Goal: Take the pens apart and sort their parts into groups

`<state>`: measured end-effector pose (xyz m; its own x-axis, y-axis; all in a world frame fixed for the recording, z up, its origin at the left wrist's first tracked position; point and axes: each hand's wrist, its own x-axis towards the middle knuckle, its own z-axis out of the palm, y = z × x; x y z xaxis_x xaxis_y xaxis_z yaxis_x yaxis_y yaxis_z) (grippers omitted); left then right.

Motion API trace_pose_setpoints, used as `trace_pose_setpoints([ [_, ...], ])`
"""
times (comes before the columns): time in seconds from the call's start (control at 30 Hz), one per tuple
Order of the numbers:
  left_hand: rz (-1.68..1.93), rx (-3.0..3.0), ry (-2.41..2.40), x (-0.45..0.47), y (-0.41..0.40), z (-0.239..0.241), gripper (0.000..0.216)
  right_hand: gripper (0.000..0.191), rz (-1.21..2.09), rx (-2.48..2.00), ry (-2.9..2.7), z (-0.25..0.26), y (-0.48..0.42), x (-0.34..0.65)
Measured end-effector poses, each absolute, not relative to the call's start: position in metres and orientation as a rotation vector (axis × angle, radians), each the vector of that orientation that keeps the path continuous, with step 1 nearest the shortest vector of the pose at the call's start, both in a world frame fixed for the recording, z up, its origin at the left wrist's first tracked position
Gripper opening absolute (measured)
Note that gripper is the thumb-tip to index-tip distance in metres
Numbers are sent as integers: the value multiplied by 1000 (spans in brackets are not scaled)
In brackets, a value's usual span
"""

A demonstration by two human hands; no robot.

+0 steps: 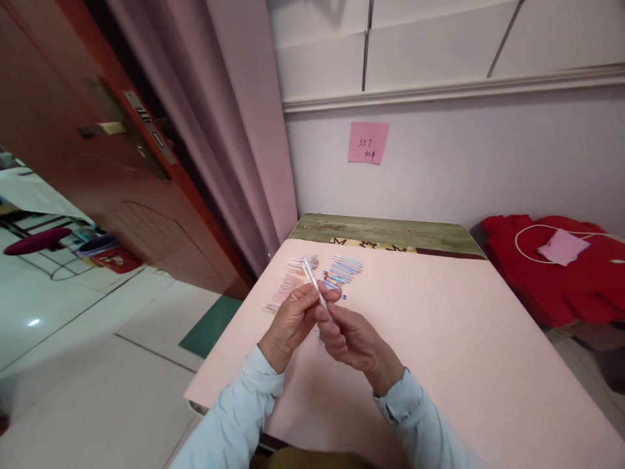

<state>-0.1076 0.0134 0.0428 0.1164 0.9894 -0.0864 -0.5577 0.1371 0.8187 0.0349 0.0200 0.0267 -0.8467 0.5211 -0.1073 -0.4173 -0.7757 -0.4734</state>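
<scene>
Between my two hands, above the table, is a slim whitish pen, tilted with its upper end pointing away from me. My left hand pinches it near the middle. Lower down, the fingers of my right hand close around its near end. Just beyond my hands lie a row of blue pens and, to the left, a group of pinkish slender pens. A small round blue piece sits by my right hand. My fingers hide part of the pen and some small bits beneath.
Pale pink paper covers the table, with a green patterned strip at its far end. A red cloth with a white cord lies at the right. To the left stand a curtain and an open brown door.
</scene>
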Motion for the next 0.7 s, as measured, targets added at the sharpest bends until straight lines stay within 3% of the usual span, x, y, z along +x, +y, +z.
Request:
trace_pose_setpoints([
  [0.2,1183,707,924,-112,4,35,35,45,2009,-763,-1096,13,12,18],
  [0.3,1300,707,999,-118,2,29,31,45,1761,-897,-1237,3,12,13],
  [0.47,1286,740,1076,-125,1,33,35,57,2087,-885,-1033,2,13,15],
  [0.6,1393,796,1170,-124,1,39,29,41,2079,-782,-923,7,11,16],
  [0.7,1384,838,1188,-123,0,44,28,44,2091,-742,-887,8,10,16],
])
